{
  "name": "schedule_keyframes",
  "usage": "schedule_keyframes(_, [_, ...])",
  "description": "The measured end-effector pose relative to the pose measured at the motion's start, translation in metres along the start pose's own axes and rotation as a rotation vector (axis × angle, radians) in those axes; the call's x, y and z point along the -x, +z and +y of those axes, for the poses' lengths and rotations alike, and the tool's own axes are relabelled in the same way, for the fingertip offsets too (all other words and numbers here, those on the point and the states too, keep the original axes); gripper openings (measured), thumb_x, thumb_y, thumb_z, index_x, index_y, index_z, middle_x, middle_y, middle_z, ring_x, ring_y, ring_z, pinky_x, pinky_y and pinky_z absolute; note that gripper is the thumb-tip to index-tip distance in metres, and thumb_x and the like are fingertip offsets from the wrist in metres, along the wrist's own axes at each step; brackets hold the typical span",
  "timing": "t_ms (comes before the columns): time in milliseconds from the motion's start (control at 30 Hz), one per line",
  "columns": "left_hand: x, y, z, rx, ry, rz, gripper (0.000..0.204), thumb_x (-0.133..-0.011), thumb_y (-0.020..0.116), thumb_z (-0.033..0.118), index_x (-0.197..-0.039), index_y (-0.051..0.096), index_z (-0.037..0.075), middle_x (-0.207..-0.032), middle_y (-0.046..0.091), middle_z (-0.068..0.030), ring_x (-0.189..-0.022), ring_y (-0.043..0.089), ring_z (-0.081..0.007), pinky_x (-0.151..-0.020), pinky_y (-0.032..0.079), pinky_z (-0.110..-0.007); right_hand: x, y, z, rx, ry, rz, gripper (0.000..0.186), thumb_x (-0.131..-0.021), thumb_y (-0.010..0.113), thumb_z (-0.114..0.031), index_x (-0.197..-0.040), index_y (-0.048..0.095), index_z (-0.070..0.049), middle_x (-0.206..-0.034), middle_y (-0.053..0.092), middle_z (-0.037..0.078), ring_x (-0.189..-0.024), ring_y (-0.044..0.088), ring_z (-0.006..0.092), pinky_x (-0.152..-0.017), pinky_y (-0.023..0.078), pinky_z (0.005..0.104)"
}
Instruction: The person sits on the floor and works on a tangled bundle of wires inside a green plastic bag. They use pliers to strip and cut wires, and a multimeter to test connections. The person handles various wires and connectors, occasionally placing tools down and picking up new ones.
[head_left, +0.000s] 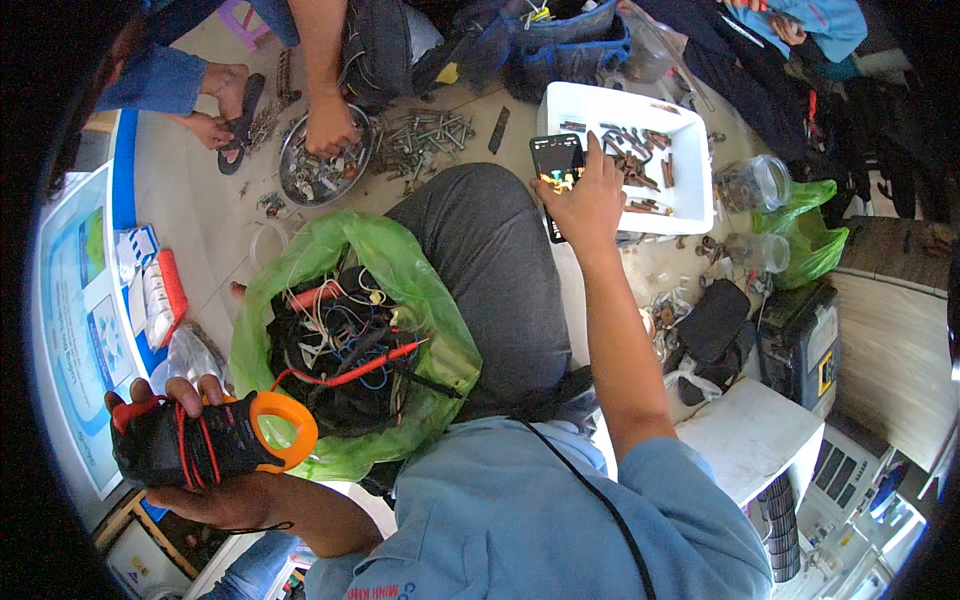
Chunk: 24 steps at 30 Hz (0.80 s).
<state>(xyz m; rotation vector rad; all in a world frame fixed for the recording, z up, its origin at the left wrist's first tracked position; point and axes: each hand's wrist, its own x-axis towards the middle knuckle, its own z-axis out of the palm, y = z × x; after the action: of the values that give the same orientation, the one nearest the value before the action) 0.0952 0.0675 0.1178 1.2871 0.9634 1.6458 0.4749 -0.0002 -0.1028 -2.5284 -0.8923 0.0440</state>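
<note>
My left hand (205,500) is closed around a black clamp meter (238,438) with an orange jaw, its red lead wound about the body. Beside it, a green plastic bag (452,345) gapes wide, full of tangled wires and a red test probe (385,356). Over the left edge of a white foam box (692,195), my right hand (590,205) grips a phone (556,160) with its screen lit. Rusty metal pieces (635,160) lie in the box.
Another person's hand (330,128) reaches into a metal bowl (312,190) of small parts. Loose bolts (425,135) are spread over the floor near it. Clear plastic jars (755,185) and a black toolbox (795,335) stand at the right. A white-blue panel (85,330) leans at the left.
</note>
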Motion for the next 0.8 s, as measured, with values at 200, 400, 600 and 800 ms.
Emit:
schedule_keyframes(200, [-0.001,-0.013,-0.008,0.074,-0.046,-0.061,0.096,-0.087,0.064,0.063,-0.152,0.032,0.002,-0.149,0.045,-0.0177,-0.108,0.058,-0.03,-0.091,0.051,-0.049,-0.003,-0.001,-0.014,0.089,0.054,0.007,0.102,-0.066,0.084,-0.04,-0.15,0.037,-0.007,-0.129,0.057,0.018,-0.117,0.054,0.0384,-0.096,0.045,0.0548])
schedule_keyframes(400, [0.001,0.001,-0.008,0.087,-0.037,-0.027,0.092,-0.088,0.066,0.059,-0.151,0.033,0.002,-0.146,0.047,-0.0168,-0.091,0.053,-0.0239,-0.08,0.047,-0.042,0.002,0.01,0.026,-0.237,-0.095,0.198,0.081,-0.074,0.077,-0.022,-0.145,0.043,-0.003,-0.128,0.059,0.019,-0.121,0.054,0.0402,-0.101,0.044,0.0513])
schedule_keyframes(600, [0.002,-0.006,-0.017,0.149,-0.077,-0.11,0.091,-0.088,0.067,0.057,-0.152,0.032,0.002,-0.142,0.05,-0.0151,-0.086,0.05,-0.0216,-0.077,0.045,-0.04,0.024,-0.014,0.057,-0.606,-0.028,-0.02,0.052,-0.076,0.061,0.001,-0.127,0.056,-0.002,-0.126,0.063,0.019,-0.119,0.061,0.0326,-0.103,0.047,0.0422])
schedule_keyframes(800, [0.0,-0.006,-0.018,0.174,-0.124,-0.149,0.094,-0.087,0.069,0.056,-0.153,0.029,0.003,-0.142,0.05,-0.0136,-0.088,0.049,-0.0211,-0.077,0.044,-0.04,0.025,-0.011,0.065,-0.604,-0.188,-0.022,0.036,-0.07,0.056,0.002,-0.104,0.066,-0.004,-0.13,0.062,0.017,-0.122,0.059,0.0339,-0.104,0.047,0.0422])
